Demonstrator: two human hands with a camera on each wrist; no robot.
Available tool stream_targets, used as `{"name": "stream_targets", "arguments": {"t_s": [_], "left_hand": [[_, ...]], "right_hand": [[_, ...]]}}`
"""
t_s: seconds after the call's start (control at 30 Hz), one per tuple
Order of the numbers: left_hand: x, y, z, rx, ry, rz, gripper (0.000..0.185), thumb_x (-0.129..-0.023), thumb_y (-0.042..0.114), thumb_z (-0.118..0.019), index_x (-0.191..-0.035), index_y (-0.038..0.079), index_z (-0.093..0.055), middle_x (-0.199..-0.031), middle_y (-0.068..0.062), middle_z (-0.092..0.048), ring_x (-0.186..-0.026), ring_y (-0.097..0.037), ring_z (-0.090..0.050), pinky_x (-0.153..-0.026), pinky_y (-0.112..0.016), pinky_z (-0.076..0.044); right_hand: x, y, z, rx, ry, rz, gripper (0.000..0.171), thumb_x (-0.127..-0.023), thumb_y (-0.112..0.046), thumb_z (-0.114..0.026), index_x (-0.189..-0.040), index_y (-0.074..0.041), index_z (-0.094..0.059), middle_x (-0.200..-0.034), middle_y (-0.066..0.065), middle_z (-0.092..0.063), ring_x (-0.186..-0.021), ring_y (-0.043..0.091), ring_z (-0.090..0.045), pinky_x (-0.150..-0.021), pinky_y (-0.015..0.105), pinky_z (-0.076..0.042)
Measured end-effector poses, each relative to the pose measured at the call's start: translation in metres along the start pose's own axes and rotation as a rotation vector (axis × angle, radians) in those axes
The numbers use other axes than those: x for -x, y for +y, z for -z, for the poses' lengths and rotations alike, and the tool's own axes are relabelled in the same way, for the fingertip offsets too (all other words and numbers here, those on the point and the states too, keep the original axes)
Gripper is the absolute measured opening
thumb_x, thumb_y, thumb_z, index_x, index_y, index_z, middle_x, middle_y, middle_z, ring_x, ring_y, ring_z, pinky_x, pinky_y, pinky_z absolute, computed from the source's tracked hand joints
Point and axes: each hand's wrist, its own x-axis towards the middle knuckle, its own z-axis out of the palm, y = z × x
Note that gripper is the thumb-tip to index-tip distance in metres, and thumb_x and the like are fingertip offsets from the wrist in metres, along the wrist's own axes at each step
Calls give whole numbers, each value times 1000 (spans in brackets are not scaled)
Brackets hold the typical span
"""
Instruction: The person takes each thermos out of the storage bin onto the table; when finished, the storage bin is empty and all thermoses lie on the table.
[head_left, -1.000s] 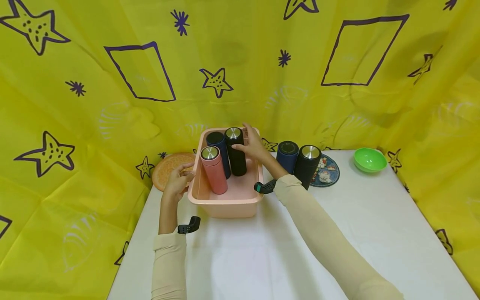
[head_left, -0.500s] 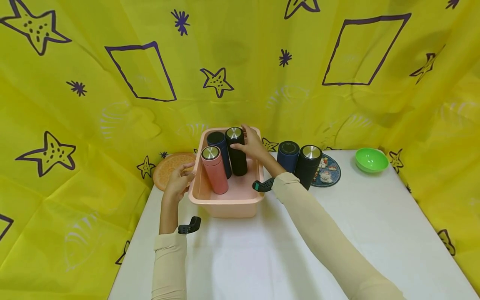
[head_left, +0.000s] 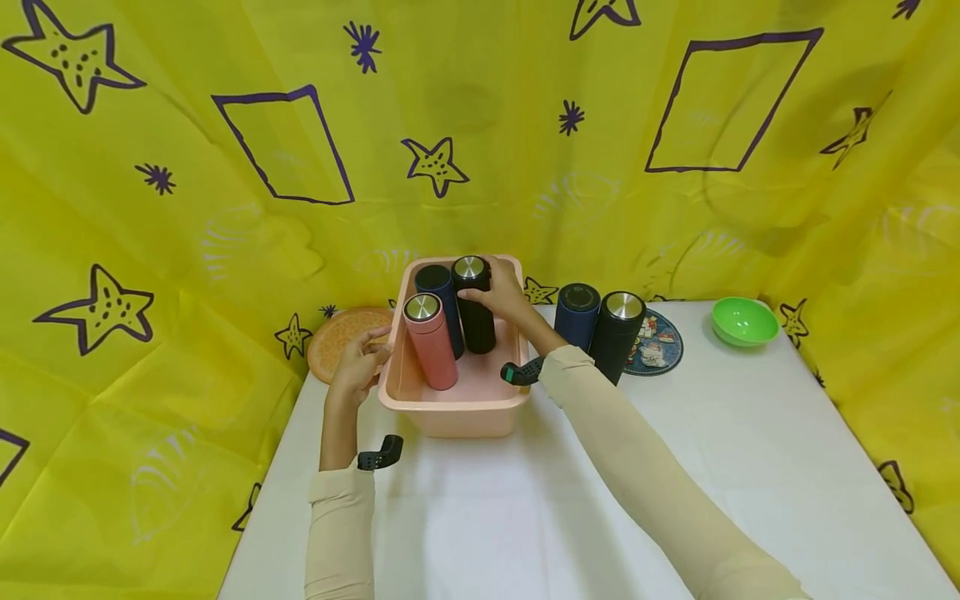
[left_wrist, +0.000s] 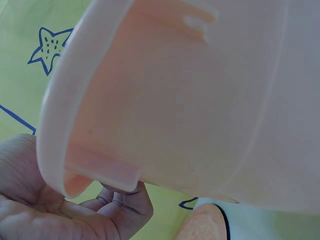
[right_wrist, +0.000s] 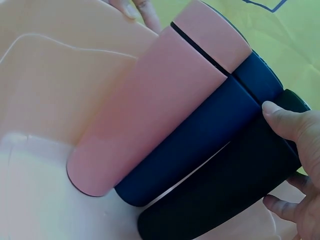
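Observation:
My right hand (head_left: 504,292) grips a black thermos flask (right_wrist: 215,175) near its silver-topped lid, thumb on one side and fingers on the other. That flask stands inside a pink plastic bin (head_left: 457,406), beside a navy flask (right_wrist: 195,130) and a pink flask (right_wrist: 145,105) with a silver lid top. All three lean close together in the right wrist view. On the bin's left side, my left hand (head_left: 360,364) holds the rim; in the left wrist view its fingers (left_wrist: 132,205) curl beneath the rim's edge. The far fingers of the right hand are partly hidden behind the black flask.
Right of the bin stand another navy flask (head_left: 576,315) and another black flask (head_left: 617,337). Behind them lies a round patterned mat (head_left: 656,346), with a green bowl (head_left: 744,322) farther right. An orange round mat (head_left: 327,342) lies left. Yellow curtains surround the white table (head_left: 480,517).
The right hand's raised fingers have lowered behind the black flask's top, and its wrist has shifted slightly left. The left hand, bin and flasks look essentially still.

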Motion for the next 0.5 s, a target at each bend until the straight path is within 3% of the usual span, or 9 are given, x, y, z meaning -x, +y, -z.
{"name": "stream_targets", "arguments": {"t_s": [0.5], "left_hand": [[1,2,-1,8,-1,5,48,-100,6,-50,-147,6,-40,-102,-5,-54,-85,-10,-58,-72,-24,-54]], "right_hand": [[5,3,0,-38,36,-63,74,-82,-23,-80,-142,-1,-42,-141,20,-45,-128,33,-48,-106,45,-43]]}}
